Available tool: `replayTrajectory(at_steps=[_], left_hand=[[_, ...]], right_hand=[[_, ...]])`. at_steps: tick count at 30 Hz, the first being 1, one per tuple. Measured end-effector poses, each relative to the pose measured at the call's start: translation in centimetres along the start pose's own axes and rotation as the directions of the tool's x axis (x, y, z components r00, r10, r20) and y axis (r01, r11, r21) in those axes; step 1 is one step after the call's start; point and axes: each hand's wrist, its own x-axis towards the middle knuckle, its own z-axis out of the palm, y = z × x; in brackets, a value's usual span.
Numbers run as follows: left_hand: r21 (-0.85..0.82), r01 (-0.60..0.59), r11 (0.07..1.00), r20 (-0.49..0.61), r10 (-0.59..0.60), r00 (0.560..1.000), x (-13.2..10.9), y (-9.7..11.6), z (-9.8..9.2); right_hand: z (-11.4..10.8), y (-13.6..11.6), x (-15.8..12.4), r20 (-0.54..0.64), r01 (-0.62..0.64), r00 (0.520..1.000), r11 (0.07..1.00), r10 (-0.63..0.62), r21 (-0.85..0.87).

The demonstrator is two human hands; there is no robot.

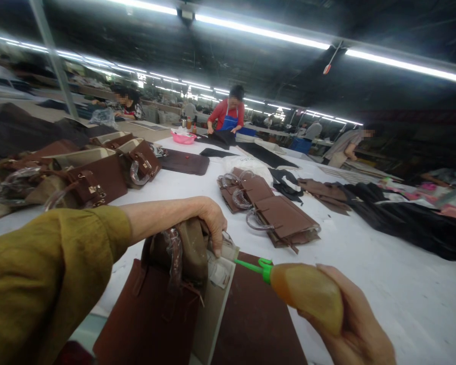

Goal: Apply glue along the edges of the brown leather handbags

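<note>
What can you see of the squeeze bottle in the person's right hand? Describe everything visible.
The squeeze bottle is soft, translucent plastic with yellowish-amber contents and a bright green collar and thin green nozzle. It lies nearly level, the right hand gripping its rear; the nozzle tip meets the open edge of the brown handbag, near the left hand.

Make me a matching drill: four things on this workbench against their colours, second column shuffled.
Things:
1. bottle
2. nozzle
3. basin
4. bag

Colours:
a. pink
b. brown
c. amber
d. green

Pairs: 1-c, 2-d, 3-a, 4-b. The right hand holds the bottle; the left hand grips the bag's top.
</note>
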Motion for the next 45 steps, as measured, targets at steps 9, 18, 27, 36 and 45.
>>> replayTrajectory(at_steps=[9,18,27,36,45], left_hand=[[0.022,0.003,1.000,-0.003,-0.003,1.000,0.1,0.2,0.1],[0.075,0.014,0.997,-0.051,-0.010,0.999,-0.5,0.4,-0.1],[0.119,0.032,0.992,-0.062,-0.025,0.998,-2.2,1.6,-0.8],[0.368,0.117,0.922,-0.210,-0.040,0.977,-3.4,3.3,-0.8],[0.398,0.122,0.909,-0.245,-0.023,0.969,-2.0,3.0,0.3]], right_hand=[[0.6,0.4,0.9,-0.034,0.018,0.999,1.000,-0.018,0.024],[1.0,0.7,-0.4,-0.009,-0.077,0.997,0.993,0.078,0.088],[0.6,-0.1,0.2,-0.051,-0.124,0.990,0.985,0.131,0.123],[-0.1,1.6,0.8,-0.031,-0.112,0.993,0.989,0.116,0.100],[1.6,4.0,0.9,0.082,-0.244,0.970,0.936,0.230,0.255]])
